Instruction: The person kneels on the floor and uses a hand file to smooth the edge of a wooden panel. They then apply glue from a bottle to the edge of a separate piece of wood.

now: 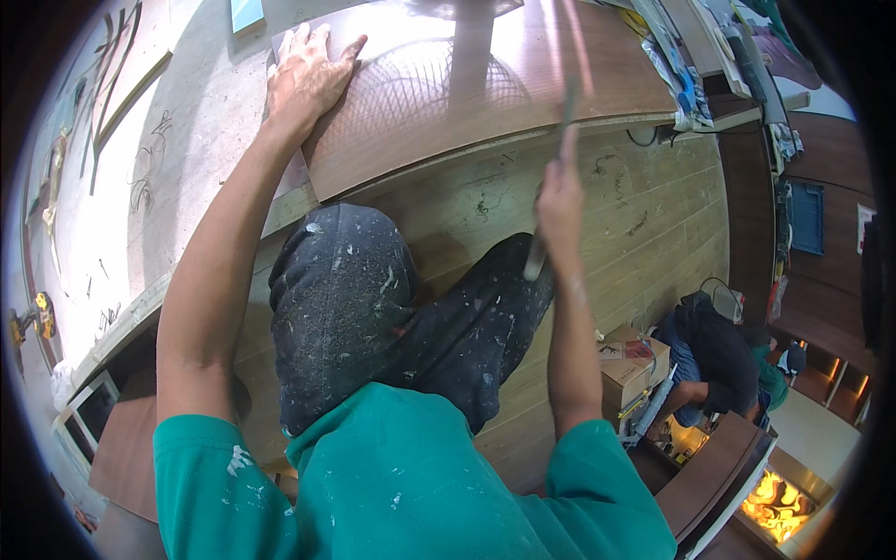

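My left hand (313, 70) lies with spread fingers at the left end of a brown wood-grain panel (392, 126), pressing on its surface. The panel is flat on the workbench, its long edge facing me. In my closed right hand (559, 201) is a long, narrow, flat file (568, 117), blurred by motion. One end of it points away over the panel's near edge; the other sticks out below my fist, by my knee. Whether the file touches the edge, I cannot tell.
A pale workbench (201, 112) with dark strips and wire scraps stretches left. Yellow-and-black power tools (42, 317) sit at far left. Cardboard boxes (630, 364) stand on the wood-plank floor (644, 224) at right, near a crouching person (709, 355) in dark clothes. Cloths hang at the panel's right end.
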Motion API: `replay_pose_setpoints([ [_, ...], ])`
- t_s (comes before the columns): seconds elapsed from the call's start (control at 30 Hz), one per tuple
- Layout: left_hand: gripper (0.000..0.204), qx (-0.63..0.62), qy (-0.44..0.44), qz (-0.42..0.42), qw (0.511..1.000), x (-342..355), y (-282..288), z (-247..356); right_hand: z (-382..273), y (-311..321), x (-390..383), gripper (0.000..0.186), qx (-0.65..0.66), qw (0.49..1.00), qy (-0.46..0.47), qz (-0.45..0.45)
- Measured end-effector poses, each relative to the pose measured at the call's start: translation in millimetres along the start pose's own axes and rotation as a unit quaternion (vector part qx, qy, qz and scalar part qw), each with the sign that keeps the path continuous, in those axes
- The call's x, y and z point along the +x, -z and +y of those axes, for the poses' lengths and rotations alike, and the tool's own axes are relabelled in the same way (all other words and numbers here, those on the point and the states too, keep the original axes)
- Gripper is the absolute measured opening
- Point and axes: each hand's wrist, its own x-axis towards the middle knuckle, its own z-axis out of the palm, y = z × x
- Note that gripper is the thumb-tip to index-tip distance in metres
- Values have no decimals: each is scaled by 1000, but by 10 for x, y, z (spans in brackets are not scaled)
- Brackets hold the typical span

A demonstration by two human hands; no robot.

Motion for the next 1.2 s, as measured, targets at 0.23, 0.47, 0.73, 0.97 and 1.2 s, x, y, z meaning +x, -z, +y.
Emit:
replay_pose_setpoints([
  [0.23,89,22,-22,16,999,40,-65,100,413,768,839,59,-26,988,-154,19],
  [0.47,87,15,4,15,1000,1,-10,6,-676,145,6,63,-69,988,-101,-92],
  [0.73,86,-8,-13,-16,1000,30,14,143,8,378,615,65,-85,988,-128,24],
  [0.97,84,2,-31,-10,999,-33,65,82,-1131,-142,-529,66,-60,990,-46,-116],
  [1.2,83,-27,-19,-37,999,10,29,99,-659,132,92,67,-57,991,-124,-12],
])
